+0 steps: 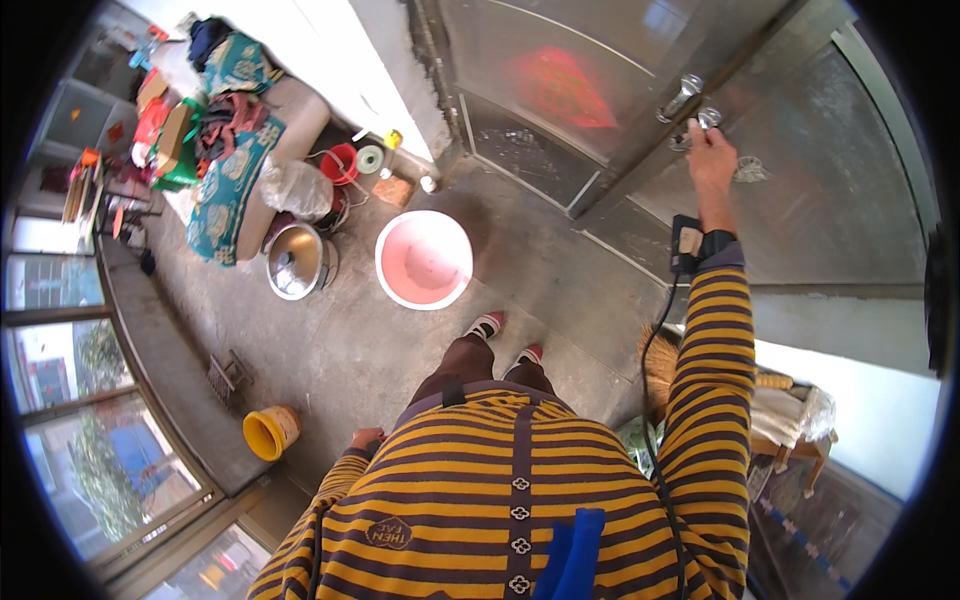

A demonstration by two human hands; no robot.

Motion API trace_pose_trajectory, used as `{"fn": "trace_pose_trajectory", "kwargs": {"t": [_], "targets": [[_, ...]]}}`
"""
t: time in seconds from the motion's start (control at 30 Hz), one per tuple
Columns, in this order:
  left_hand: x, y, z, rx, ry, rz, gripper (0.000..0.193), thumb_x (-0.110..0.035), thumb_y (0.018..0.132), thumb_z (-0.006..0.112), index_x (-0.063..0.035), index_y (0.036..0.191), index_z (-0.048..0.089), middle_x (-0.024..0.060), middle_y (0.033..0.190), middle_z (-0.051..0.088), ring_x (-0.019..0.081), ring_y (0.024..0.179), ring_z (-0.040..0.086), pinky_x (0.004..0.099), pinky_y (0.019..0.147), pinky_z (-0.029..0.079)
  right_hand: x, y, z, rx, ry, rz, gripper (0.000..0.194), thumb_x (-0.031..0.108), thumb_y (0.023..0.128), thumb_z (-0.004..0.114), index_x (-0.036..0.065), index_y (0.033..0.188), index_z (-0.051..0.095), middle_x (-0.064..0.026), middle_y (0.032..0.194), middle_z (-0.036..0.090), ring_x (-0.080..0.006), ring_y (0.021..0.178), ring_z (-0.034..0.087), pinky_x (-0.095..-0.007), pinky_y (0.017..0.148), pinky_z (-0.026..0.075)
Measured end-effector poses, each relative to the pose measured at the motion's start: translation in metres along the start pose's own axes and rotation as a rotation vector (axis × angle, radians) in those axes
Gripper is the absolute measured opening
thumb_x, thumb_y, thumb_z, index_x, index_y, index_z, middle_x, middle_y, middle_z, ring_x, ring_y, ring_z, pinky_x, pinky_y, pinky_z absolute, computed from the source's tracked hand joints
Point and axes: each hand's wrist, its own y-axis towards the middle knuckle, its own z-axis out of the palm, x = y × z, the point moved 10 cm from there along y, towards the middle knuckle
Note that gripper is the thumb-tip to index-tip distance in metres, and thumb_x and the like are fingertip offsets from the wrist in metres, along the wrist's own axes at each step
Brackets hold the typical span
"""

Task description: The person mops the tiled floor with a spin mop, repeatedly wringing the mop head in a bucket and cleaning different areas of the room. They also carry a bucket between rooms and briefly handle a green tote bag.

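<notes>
My right hand (711, 159) is stretched out to a double metal door, its fingers on the silver door handle (709, 117) of the right leaf (817, 172). A second silver handle (684, 94) sits on the left leaf (555, 82), beside a red patch. A black device with a cable (685, 244) is strapped at my right wrist. My left hand (367, 437) hangs low beside my hip, mostly hidden by sleeve and body; whether its fingers hold anything is unclear. On the concrete floor in front of my feet stands a pink basin (425, 259) with a white rim.
Left of the basin are a lidded metal pot (295, 262), a red bucket (339, 163) and a brick (393, 190). A sofa (300, 112) carries piled clothes and bags. A yellow bucket (271, 433) lies near the windows. A straw broom (658, 367) leans by my right side, near a wooden stool (795, 448).
</notes>
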Motion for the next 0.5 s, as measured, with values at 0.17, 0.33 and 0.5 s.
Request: {"fn": "trace_pose_trajectory", "kwargs": {"t": [0.17,0.33,0.5], "targets": [[-0.096,0.072,-0.169,0.05,-0.982,-0.164,0.016,-0.018,0.091,0.053,-0.0075,0.097,0.064,0.0094,0.082,0.071,0.0218,0.063,0.07,0.0361,0.052,0.055,0.014,-0.108,-0.039,0.114,0.159,-0.002,0.024,0.027,0.092,0.066,0.003,0.088,0.068,-0.0011,0.076,0.068,-0.0036,0.063,0.054,-0.0236,0.055,0.048],[-0.271,0.108,-0.393,-0.174,-0.843,0.4,0.019,-0.02,0.093,0.055,-0.0046,0.104,0.059,0.0083,0.077,0.067,0.0184,0.06,0.067,0.0323,0.049,0.053,0.0,-0.25,-0.13,0.201,0.056,0.116,0.014,0.012,0.088,0.071,0.0,0.086,0.063,0.0028,0.063,0.049,-0.003,0.062,0.041,-0.0224,0.053,0.036],[-0.409,0.1,-0.476,-0.216,-0.679,0.584,0.019,-0.018,0.093,0.054,-0.002,0.097,0.063,0.0079,0.076,0.067,0.0168,0.061,0.066,0.0303,0.051,0.052,-0.047,-0.4,-0.238,-0.162,0.26,0.335,0.019,-0.001,0.089,0.061,-0.001,0.107,0.065,-0.0057,0.096,0.068,-0.0114,0.081,0.062,-0.0268,0.074,0.052]]}}
